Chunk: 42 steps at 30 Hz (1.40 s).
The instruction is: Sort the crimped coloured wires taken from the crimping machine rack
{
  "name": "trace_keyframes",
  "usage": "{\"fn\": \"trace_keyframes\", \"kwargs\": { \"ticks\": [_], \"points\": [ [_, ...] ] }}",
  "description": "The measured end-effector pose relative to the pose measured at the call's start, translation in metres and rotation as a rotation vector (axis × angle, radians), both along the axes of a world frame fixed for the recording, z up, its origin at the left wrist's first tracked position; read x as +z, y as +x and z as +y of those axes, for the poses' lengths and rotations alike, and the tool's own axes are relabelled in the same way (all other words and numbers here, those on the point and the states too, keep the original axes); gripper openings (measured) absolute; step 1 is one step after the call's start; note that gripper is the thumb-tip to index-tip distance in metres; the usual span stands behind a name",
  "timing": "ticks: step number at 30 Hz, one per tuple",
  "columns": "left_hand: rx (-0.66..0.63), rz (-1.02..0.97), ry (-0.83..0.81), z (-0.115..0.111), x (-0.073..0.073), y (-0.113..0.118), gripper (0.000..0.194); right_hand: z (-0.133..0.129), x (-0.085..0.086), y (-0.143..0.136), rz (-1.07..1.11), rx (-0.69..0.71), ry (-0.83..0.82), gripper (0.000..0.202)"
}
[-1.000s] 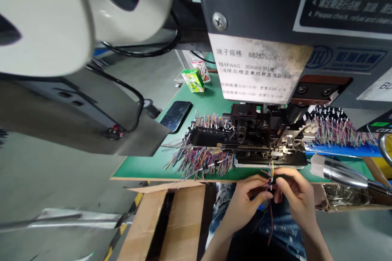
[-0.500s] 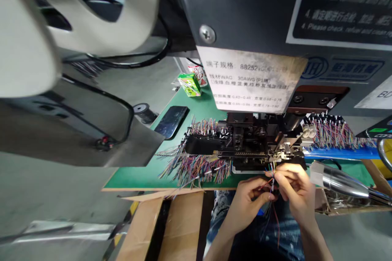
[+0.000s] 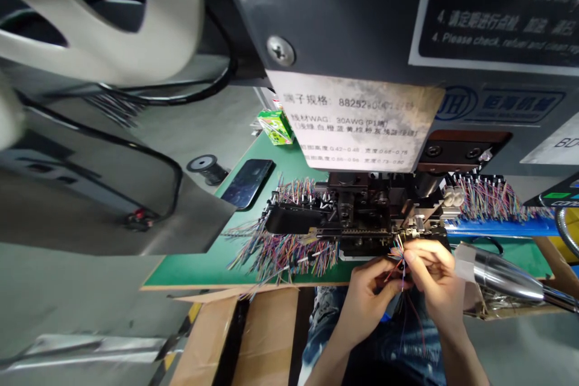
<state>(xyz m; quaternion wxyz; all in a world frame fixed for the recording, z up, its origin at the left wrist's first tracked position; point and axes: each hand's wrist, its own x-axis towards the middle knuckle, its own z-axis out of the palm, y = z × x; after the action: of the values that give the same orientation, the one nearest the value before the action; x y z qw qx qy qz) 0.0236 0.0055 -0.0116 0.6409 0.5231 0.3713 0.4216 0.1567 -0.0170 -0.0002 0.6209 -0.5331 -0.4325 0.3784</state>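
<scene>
A small bundle of thin coloured wires (image 3: 402, 265) is pinched between my two hands, in front of the crimping machine's black and metal tooling (image 3: 362, 211). My left hand (image 3: 371, 292) is closed on the bundle from the left, fingers curled. From the right, my right hand (image 3: 429, 265) pinches the upper wires near their fanned-out ends, close below the tooling. Loose wire tails hang beneath the hands over the jeans. The exact fingertip contact is too small to make out.
Piles of multicoloured wires (image 3: 284, 253) lie left on the green table (image 3: 190, 271), with more on a blue tray (image 3: 502, 227) at right. A phone (image 3: 248, 184), green box (image 3: 275, 127), wire spool (image 3: 207, 169), metal nozzle (image 3: 502, 271) and cardboard box (image 3: 262, 332) surround the work area.
The camera view has shifted slightly, so the machine and table items appear further left. Both hands still hold the wires; the upper wire ends have fanned a little differently.
</scene>
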Motion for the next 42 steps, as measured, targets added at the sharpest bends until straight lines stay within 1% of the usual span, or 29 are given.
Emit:
{"fn": "trace_keyframes", "kwargs": {
  "ticks": [4,10,14,17,20,22,24,26,29,32,34,36,39,42],
  "points": [
    [0.013,0.005,-0.012,-0.001,-0.001,-0.001,0.031,0.002,0.001,0.000,-0.020,-0.014,-0.001,0.010],
    [0.024,0.021,-0.005,-0.001,-0.004,-0.001,0.027,0.003,0.002,-0.003,0.046,-0.007,-0.015,0.005],
    [0.027,0.028,0.001,-0.001,-0.001,-0.001,0.026,0.002,-0.001,-0.002,0.019,0.000,-0.012,0.007],
    [0.008,0.004,-0.022,-0.002,0.006,-0.006,0.026,0.002,-0.002,0.008,-0.165,0.016,0.056,0.012],
    [-0.071,-0.029,-0.062,-0.002,0.015,-0.016,0.027,0.001,0.002,0.022,-0.434,0.051,0.190,0.008],
    [-0.135,-0.053,-0.101,-0.001,0.020,-0.021,0.028,-0.001,0.007,0.028,-0.504,0.109,0.227,0.006],
    [-0.196,-0.090,-0.164,0.000,0.022,-0.024,0.030,-0.002,0.009,0.029,-0.455,0.156,0.208,0.009],
    [-0.221,-0.121,-0.215,0.001,0.021,-0.023,0.033,-0.003,0.008,0.026,-0.355,0.142,0.178,0.008],
    [-0.174,-0.130,-0.216,0.001,0.015,-0.017,0.035,-0.001,0.000,0.021,-0.242,0.072,0.151,0.006],
    [-0.105,-0.088,-0.173,0.000,0.011,-0.010,0.034,0.001,-0.010,0.020,-0.192,0.049,0.108,0.008],
    [-0.079,-0.054,-0.142,0.000,0.010,-0.007,0.032,0.001,-0.012,0.021,-0.166,0.012,0.060,0.010],
    [-0.094,-0.048,-0.129,0.000,0.010,-0.006,0.030,0.001,-0.011,0.021,-0.116,0.023,0.031,0.014],
    [-0.149,-0.078,-0.135,0.000,0.011,-0.007,0.032,0.000,-0.006,0.020,-0.048,0.093,0.042,0.015],
    [-0.156,-0.104,-0.144,0.000,0.011,-0.008,0.037,-0.001,-0.001,0.016,-0.016,0.058,0.045,0.009]
  ]
}}
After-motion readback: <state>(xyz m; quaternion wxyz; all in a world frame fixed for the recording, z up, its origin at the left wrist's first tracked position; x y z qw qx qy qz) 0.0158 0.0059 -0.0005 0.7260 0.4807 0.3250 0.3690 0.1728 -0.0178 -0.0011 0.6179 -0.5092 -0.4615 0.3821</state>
